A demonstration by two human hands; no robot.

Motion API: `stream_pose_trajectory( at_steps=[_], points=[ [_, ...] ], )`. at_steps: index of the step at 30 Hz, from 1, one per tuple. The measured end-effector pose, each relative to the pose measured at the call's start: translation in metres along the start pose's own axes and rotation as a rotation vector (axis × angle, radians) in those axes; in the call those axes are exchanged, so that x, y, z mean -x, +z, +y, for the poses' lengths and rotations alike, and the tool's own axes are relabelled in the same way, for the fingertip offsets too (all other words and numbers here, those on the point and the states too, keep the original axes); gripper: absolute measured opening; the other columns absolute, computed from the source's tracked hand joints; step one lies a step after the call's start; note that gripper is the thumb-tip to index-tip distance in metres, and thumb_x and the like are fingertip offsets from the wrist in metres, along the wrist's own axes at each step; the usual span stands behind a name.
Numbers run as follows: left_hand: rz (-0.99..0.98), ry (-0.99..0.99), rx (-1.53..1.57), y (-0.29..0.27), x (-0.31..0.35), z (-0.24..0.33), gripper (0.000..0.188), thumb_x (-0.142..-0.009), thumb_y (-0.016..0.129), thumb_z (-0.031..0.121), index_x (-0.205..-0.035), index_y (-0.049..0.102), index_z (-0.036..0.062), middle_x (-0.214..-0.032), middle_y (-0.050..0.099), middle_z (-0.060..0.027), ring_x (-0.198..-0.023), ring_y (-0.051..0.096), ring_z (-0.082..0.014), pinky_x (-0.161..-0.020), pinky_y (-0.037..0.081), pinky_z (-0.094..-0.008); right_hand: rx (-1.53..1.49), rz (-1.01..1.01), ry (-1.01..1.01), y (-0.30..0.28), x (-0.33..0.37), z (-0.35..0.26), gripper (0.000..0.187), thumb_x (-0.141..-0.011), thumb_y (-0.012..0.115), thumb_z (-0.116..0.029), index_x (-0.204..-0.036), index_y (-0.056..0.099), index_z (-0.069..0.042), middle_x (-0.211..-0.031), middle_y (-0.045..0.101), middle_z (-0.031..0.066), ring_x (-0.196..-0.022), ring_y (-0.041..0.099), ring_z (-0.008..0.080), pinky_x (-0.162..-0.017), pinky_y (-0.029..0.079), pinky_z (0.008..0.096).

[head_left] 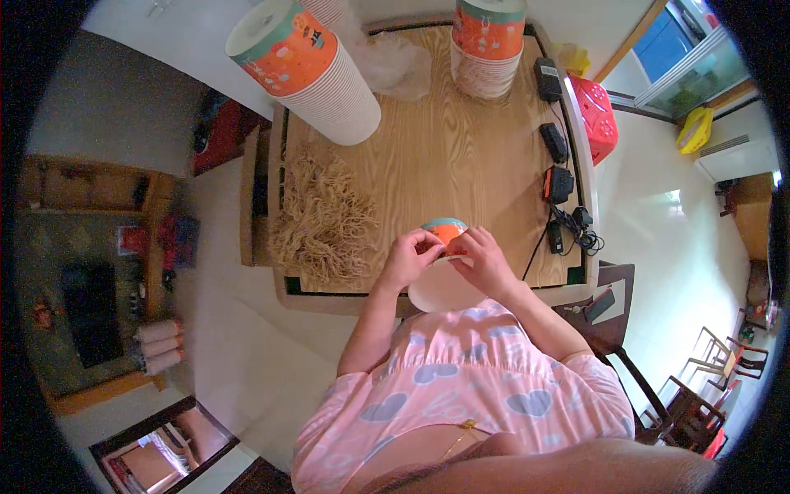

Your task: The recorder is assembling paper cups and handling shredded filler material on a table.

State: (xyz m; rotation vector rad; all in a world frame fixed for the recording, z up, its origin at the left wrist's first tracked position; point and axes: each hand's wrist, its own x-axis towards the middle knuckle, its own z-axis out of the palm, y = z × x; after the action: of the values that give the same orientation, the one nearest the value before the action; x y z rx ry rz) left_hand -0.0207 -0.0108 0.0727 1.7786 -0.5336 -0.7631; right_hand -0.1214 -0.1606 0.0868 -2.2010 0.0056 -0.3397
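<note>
Close in front of me, at the table's near edge, a paper cup [440, 290] is tipped with its white inside toward me. Its orange and teal outside shows between my hands. My left hand [409, 260] pinches the cup's rim with thumb and forefinger. From the other side my right hand [485, 262] grips the same rim, its fingertips bent over the edge. Whether anything thin lies between the fingertips is too small to tell. Left of the hands, a heap of beige twine strands [325, 222] lies loose on the wood-grain table [436, 156].
A tall leaning stack of paper cups [317, 78] stands at the far left, a shorter stack [487, 53] at the far right. Crumpled clear plastic [391, 66] lies between them. Black power adapters [553, 144] and cables line the right edge, beside a red stool [594, 119].
</note>
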Motion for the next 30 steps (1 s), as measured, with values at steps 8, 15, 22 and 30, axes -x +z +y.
stream_pose_trajectory(
  at_steps=[8, 15, 22, 30],
  points=[
    [-0.001, 0.005, -0.052, -0.001, -0.002, 0.006, 0.009, -0.077, 0.063, 0.007, -0.081, 0.063, -0.0011, -0.077, 0.06, -0.0042, -0.068, 0.056, -0.0102, -0.062, 0.045, -0.023, 0.053, -0.003, -0.025, -0.001, 0.0, 0.001, 0.024, -0.065, 0.062, -0.004, -0.087, 0.054, -0.008, -0.085, 0.05, 0.0092, -0.084, 0.048, 0.0291, -0.074, 0.04, 0.0383],
    [-0.011, 0.004, -0.112, -0.003, -0.005, 0.006, 0.01, -0.077, 0.063, 0.007, -0.082, 0.063, -0.0008, -0.078, 0.059, -0.0053, -0.071, 0.056, -0.0121, -0.064, 0.045, -0.025, 0.089, -0.024, -0.014, 0.001, 0.0, 0.002, 0.026, -0.064, 0.061, -0.003, -0.088, 0.055, -0.008, -0.088, 0.05, 0.0099, -0.085, 0.048, 0.0294, -0.075, 0.04, 0.0385],
    [-0.011, 0.07, -0.173, -0.001, -0.006, 0.011, 0.009, -0.076, 0.063, 0.007, -0.079, 0.061, -0.0014, -0.077, 0.057, -0.007, -0.071, 0.056, -0.0146, -0.063, 0.045, -0.0261, 0.074, -0.016, -0.015, 0.001, -0.003, 0.001, 0.025, -0.062, 0.061, -0.001, -0.085, 0.054, -0.007, -0.086, 0.051, 0.0095, -0.083, 0.048, 0.029, -0.074, 0.04, 0.0379],
    [0.093, 0.124, -0.186, 0.006, -0.004, 0.014, 0.005, -0.075, 0.061, 0.003, -0.078, 0.059, -0.0007, -0.076, 0.056, -0.0079, -0.069, 0.056, -0.0164, -0.062, 0.046, -0.0273, 0.05, -0.027, -0.05, -0.005, -0.003, 0.001, 0.021, -0.061, 0.061, -0.001, -0.081, 0.053, -0.006, -0.084, 0.052, 0.0093, -0.081, 0.049, 0.0278, -0.073, 0.04, 0.0365]
  ],
)
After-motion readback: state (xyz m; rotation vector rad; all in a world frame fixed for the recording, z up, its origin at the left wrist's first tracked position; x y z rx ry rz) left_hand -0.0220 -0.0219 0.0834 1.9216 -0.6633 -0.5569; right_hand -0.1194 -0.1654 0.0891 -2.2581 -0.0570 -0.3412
